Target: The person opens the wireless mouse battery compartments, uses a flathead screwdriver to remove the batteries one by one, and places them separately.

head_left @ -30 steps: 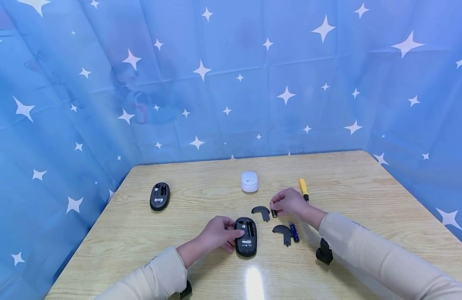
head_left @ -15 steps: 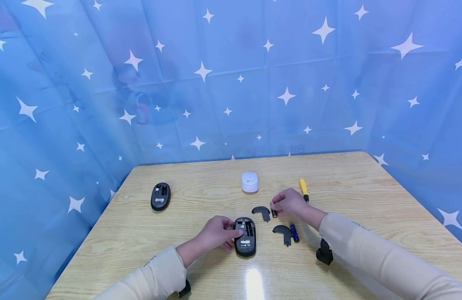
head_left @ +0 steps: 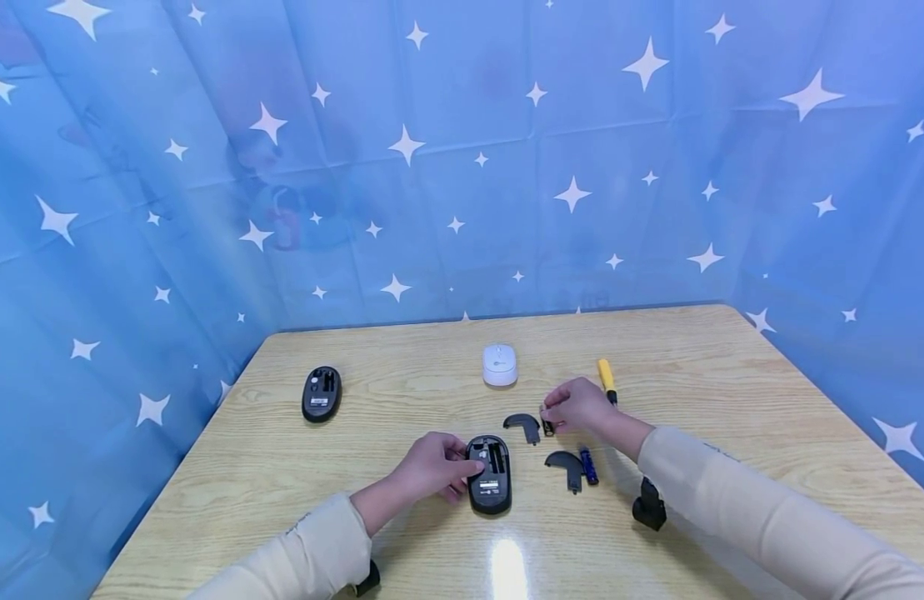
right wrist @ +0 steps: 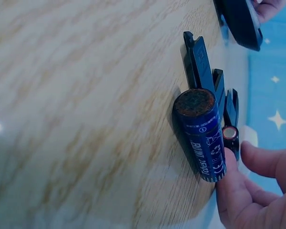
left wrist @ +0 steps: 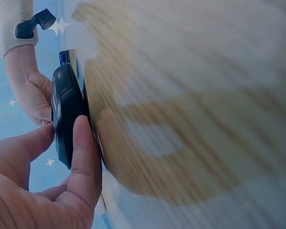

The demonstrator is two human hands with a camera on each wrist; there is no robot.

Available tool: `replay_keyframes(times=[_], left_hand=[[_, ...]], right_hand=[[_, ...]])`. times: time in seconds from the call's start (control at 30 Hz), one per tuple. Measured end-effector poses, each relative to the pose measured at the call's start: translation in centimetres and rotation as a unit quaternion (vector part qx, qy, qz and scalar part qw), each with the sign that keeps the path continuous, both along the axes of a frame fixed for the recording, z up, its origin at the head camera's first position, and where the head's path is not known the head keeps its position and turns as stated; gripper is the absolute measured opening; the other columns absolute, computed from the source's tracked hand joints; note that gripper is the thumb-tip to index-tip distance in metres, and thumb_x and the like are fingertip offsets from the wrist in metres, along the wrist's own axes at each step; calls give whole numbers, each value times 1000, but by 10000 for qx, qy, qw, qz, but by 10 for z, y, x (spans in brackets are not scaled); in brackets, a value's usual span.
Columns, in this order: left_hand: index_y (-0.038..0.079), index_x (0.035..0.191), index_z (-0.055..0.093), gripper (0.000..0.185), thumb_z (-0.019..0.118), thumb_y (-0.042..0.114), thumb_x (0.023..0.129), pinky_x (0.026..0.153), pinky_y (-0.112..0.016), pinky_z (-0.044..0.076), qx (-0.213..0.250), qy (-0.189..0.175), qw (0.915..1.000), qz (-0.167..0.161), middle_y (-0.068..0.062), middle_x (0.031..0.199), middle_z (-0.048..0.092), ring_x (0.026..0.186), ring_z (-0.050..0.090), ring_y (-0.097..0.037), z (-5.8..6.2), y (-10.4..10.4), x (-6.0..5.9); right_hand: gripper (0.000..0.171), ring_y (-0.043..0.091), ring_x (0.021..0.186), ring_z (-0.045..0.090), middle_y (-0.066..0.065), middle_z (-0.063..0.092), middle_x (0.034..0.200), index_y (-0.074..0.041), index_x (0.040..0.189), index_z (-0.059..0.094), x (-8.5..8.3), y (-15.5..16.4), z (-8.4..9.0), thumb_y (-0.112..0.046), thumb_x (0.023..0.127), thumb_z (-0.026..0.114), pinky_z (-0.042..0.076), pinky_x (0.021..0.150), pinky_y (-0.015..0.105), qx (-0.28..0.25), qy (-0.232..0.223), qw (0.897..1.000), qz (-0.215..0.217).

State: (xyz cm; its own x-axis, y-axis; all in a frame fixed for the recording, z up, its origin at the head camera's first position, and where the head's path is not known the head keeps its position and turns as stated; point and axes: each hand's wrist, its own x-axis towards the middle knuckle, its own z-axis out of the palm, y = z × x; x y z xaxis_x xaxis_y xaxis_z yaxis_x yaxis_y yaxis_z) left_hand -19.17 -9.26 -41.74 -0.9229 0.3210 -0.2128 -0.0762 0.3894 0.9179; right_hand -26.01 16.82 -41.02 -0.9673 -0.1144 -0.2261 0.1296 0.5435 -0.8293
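A black computer mouse (head_left: 489, 475) lies upside down with its battery bay uncovered. My left hand (head_left: 429, 467) pinches its left side, thumb on the upturned base and fingers along the edge, as the left wrist view also shows. My right hand (head_left: 577, 403) has thumb and fingertips at a dark battery (head_left: 547, 426) on the table, holding its far end. Closer to me lies a blue battery (head_left: 588, 465), large in the right wrist view. Beside the batteries are two curved black covers, one farther cover (head_left: 524, 425) and one nearer cover (head_left: 566, 468).
A white mouse (head_left: 499, 365) sits toward the back of the wooden table (head_left: 402, 375). Another upturned black mouse (head_left: 322, 394) with an uncovered bay is at the left. A yellow-handled screwdriver (head_left: 607, 375) lies just beyond my right wrist, partly hidden.
The left hand and the black mouse have shifted very slightly left in the head view. The right hand stays at the dark battery.
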Motion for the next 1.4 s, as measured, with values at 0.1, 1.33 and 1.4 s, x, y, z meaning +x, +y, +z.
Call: replay_keyframes(times=[0.1, 1.33, 1.4], left_hand=[[-8, 106, 60, 29, 73, 9, 86, 52, -35, 59, 4, -22, 10000, 18, -11, 81, 62, 62, 66, -22, -1, 0, -1], [0, 127, 58, 41, 67, 21, 93, 96, -39, 48, -1825, 2880, 9373, -722, -12, 124, 59, 113, 56, -26, 14, 0, -114], [3, 129, 58, 42, 67, 24, 93, 99, -39, 46, -2069, 3060, 9257, -821, -9, 127, 58, 117, 54, -25, 12, 1, -122]], right_hand=[[24, 23, 77, 68, 14, 66, 98, 9, 110, 63, -1, 0, 0, 0, 88, 68, 60, 67, 33, -4, -27, 10000, 2], [35, 29, 106, 60, 17, 64, 116, 2, 125, 61, -66, 16, 18, -14, 94, 66, 54, 84, 42, 722, 1732, 9752, 1176], [35, 30, 109, 59, 18, 62, 120, 2, 125, 61, -70, 15, 17, -12, 93, 66, 53, 86, 44, 774, 1832, 9713, 1306]])
